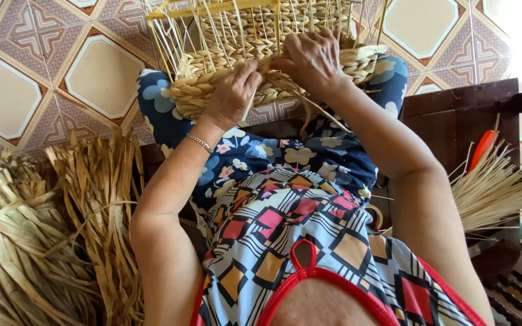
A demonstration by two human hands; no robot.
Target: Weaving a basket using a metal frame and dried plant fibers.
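— So, where is the basket (273, 54) sitting relative to the hands as I'm watching this feed?

— It's resting on the person's knees, at the far edge of the lap, just beyond both hands. Its long axis is running left to right across the lap, with the open side and the loose upright stakes (212, 27) pointing up and away from the body.

— Which hand is nearer the working spot?

— I'm seeing both on it. The left hand (232, 96) is pressing against the near wall toward the basket's left end, fingers curled together over the braided rim. The right hand (312, 60) is sitting slightly farther out, near the middle of the rim, fingers pinched together on a strand (318, 111) that's trailing down toward the lap.

— And that strand's direction?

— It's slanting from the right hand back toward the body and to the right.

— Anything else around?

— Bundles of dried fibre (49, 229) are lying on the floor at the person's left, and a sheaf of thin reeds (490, 187) is lying on a dark wooden table (454, 121) at the right.
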